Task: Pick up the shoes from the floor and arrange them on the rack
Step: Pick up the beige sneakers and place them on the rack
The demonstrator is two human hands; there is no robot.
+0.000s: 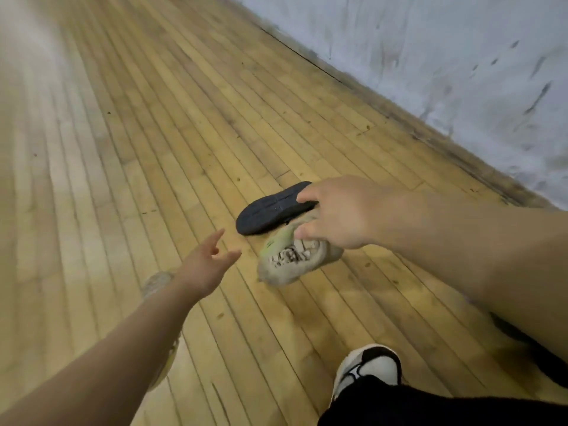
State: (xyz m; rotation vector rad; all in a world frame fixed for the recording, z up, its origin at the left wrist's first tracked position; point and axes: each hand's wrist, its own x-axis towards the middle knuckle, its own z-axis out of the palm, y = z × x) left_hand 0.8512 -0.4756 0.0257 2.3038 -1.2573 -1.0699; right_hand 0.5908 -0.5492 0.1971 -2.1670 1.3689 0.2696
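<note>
Underfoot, a wood floor of narrow planks, yellowed and scuffed, with a dull sheen at far left. The pale wall is matt paint, streaked with dark marks. The beige sneaker looks like soft woven cloth. The black sole beside it is matt and grooved.

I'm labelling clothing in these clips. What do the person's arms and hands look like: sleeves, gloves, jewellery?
The left forearm and right forearm are bare, with no sleeve in view. The left hand and right hand wear no gloves, and no watch, ring or bracelet shows, though the picture is blurred.
</note>
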